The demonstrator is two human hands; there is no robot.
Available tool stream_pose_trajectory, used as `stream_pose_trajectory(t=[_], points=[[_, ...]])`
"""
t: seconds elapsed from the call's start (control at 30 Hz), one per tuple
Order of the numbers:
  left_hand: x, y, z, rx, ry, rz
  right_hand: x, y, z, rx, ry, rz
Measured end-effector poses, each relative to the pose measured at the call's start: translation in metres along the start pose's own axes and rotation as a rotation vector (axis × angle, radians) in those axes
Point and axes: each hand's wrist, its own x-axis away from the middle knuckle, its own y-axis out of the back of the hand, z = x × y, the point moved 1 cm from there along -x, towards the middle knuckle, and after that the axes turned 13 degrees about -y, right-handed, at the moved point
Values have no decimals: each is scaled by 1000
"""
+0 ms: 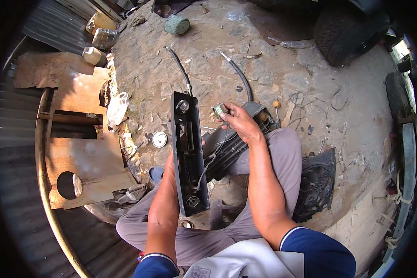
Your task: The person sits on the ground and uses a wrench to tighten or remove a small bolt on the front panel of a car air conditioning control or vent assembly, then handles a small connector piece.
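Observation:
My left hand (170, 160) grips a long, narrow black plastic housing (200, 162) tilted upright over my lap. Most of that hand is hidden behind the housing; fingertips show at its right edge. Round fittings sit near both ends of its hollow inside, with a rectangular opening between them. Just right of the housing, my right hand (242, 123) pinches a small green and metallic electrical part (219, 110) between thumb and fingers. Thin wires (211, 162) run from near this part down to the lower housing. Beneath the right forearm, a large ribbed black casing (227, 150) lies across my legs.
A white round dial gauge (159, 139) lies left of the housing. Two black hoses (180, 67) with metal ends extend across the ground. A black fan-like part (312, 192) rests by my right knee. Cut brown sheets (85, 155) stand at left; a tyre (350, 37) is far right.

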Motion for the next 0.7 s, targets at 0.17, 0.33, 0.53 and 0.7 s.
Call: stream_pose_trajectory(t=[0.17, 0.33, 0.53, 0.7], points=[[0, 5, 12, 175, 72, 32, -1, -4, -1, 169, 186, -62], [1, 9, 13, 329, 178, 106, 6, -15, 5, 290, 202, -135], [13, 1, 6, 121, 90, 101, 8, -20, 4, 328, 295, -115], [12, 14, 11, 170, 148, 167, 10, -21, 5, 307, 221, -85]])
